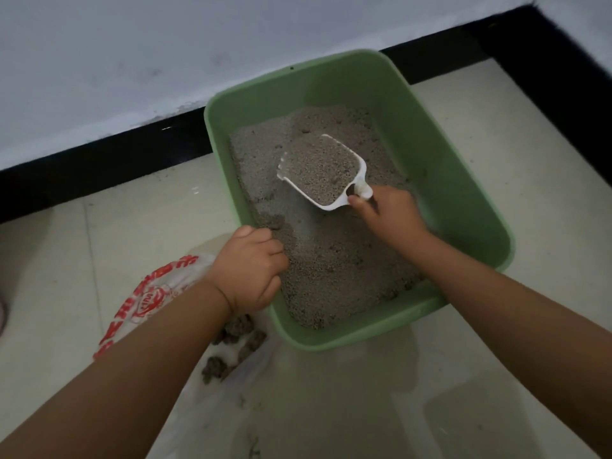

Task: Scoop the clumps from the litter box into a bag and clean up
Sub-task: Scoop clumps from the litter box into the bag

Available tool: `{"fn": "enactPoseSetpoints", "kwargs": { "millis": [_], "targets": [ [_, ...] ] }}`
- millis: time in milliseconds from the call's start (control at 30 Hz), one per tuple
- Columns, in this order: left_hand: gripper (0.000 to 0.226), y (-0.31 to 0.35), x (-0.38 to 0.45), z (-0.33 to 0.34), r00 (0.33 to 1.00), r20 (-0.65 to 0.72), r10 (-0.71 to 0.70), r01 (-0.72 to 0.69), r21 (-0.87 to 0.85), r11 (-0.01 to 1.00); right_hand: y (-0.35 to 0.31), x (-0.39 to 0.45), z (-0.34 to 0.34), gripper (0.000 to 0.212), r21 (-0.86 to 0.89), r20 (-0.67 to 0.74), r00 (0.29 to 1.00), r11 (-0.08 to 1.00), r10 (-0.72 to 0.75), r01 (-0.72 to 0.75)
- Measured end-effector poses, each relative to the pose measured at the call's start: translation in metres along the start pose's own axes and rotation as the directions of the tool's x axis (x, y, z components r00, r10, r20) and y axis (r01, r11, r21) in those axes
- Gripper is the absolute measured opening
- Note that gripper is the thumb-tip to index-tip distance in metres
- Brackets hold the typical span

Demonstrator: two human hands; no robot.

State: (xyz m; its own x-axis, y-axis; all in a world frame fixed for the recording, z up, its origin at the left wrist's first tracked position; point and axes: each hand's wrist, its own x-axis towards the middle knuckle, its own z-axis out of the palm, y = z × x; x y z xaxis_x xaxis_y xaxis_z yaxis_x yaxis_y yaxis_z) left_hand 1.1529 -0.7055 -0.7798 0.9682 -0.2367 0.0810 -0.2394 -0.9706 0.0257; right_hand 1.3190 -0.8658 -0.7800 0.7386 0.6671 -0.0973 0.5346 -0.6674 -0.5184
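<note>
Green box (440, 154) on tile floor (496, 359), far side close to black skirting (99, 154). Grey litter (331, 260) covers its bottom. Right hand (387, 213) grips handle of white scoop (323, 170), fingers curled round it; scoop full of litter, held over box centre. Left hand (248, 266) on box's near-left rim, fingers curled over the edge. Clear bag (149, 293) with red print lies left of box, under left arm. Dark clumps (238, 339) on the bag, just beside box's near corner.
</note>
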Motion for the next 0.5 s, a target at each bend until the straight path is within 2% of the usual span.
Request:
{"fn": "enactPoseSetpoints", "kwargs": {
  "millis": [100,233,333,500],
  "targets": [
    [0.029,0.002,0.002,-0.003,1.0,0.014,-0.016,0.016,0.014,1.0,0.0,-0.013,-0.01,0.027,0.009,0.015,0.999,0.999,-0.048,0.048],
    [0.028,0.005,0.002,-0.005,0.998,0.042,-0.045,0.044,0.013,0.999,0.002,-0.023,-0.021,0.046,0.007,-0.01,0.998,0.998,0.06,-0.06],
    [0.028,0.005,0.001,-0.004,0.998,0.024,-0.057,0.056,0.009,0.998,-0.001,-0.031,-0.029,0.048,-0.006,0.023,0.999,1.0,0.026,-0.026],
    [0.028,0.008,0.0,-0.006,0.996,0.001,-0.085,0.085,0.015,0.996,-0.001,-0.033,-0.04,0.048,0.006,-0.03,0.999,1.0,0.026,-0.025]
  ]
}}
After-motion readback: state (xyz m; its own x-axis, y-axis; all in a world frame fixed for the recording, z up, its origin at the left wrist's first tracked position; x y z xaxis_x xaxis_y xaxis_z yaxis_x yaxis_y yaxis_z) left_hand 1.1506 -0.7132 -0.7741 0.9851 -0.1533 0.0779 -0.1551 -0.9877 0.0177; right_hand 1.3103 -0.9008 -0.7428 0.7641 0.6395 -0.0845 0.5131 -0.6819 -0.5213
